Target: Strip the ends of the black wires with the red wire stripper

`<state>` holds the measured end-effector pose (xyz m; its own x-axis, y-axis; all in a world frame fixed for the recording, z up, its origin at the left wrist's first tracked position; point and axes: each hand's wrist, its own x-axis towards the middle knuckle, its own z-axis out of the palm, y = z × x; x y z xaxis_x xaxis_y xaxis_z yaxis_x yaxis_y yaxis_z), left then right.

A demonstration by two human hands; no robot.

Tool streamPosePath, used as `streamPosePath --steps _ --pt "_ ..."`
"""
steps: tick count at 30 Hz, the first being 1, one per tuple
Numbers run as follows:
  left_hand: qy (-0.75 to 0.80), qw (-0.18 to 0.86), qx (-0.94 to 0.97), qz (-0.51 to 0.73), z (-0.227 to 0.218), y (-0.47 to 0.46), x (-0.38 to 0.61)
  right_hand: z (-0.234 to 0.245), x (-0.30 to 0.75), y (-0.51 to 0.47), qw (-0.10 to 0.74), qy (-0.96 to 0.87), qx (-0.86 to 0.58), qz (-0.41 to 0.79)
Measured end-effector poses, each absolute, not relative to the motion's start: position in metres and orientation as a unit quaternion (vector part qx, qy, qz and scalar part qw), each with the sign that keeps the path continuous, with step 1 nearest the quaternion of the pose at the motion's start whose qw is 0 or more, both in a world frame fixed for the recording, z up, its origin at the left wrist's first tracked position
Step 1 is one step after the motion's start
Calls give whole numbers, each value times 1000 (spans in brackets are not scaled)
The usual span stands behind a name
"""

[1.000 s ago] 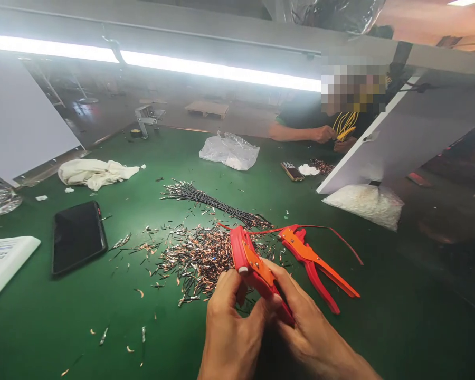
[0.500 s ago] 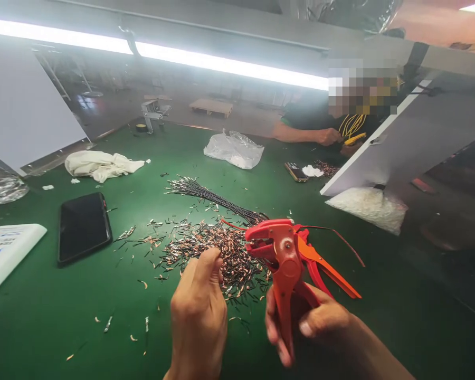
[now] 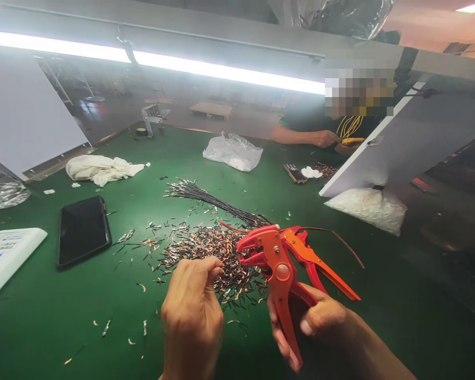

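Observation:
My right hand (image 3: 324,316) is wrapped round the handles of a red-orange wire stripper (image 3: 282,272), its jaws pointing left and parted. Just left of those jaws, my left hand (image 3: 193,311) is closed in a pinch; a tiny blue spot shows at the fingertips, too small to name. Beyond both hands spreads a heap of black and copper wire scraps (image 3: 201,243). A bundle of black wires (image 3: 225,203) with metal ends lies behind the heap. Another wire stripper (image 3: 320,264) rests on the table, partly hidden by the one I hold.
On the green table (image 3: 114,301) are a black phone (image 3: 84,230), a white box (image 3: 13,258), a pale cloth (image 3: 101,168) and a clear plastic bag (image 3: 233,152). A white panel (image 3: 404,137) rises at the right, a filled bag (image 3: 368,208) by it. Across sits a person (image 3: 309,119) holding yellow cable.
The stripper in my right hand has shifted slightly left and turned, showing its side more squarely. My left hand has moved a little left and down, still pinched.

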<state>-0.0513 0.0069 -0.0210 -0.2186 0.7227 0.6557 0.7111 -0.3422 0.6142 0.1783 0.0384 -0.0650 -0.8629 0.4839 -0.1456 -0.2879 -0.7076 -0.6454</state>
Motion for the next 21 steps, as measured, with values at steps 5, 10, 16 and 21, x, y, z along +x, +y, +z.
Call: streamPosePath --steps 5,10,16,21 --pt "588 -4 614 527 -16 7 -51 -72 176 35 194 -316 -137 918" --pt "590 22 622 515 -16 7 -51 -70 169 34 198 -323 -142 915" --pt "598 62 634 486 -18 6 -53 -67 164 32 210 -343 -145 904" --pt "594 56 619 511 -13 7 -49 -69 163 30 203 -343 -162 903"
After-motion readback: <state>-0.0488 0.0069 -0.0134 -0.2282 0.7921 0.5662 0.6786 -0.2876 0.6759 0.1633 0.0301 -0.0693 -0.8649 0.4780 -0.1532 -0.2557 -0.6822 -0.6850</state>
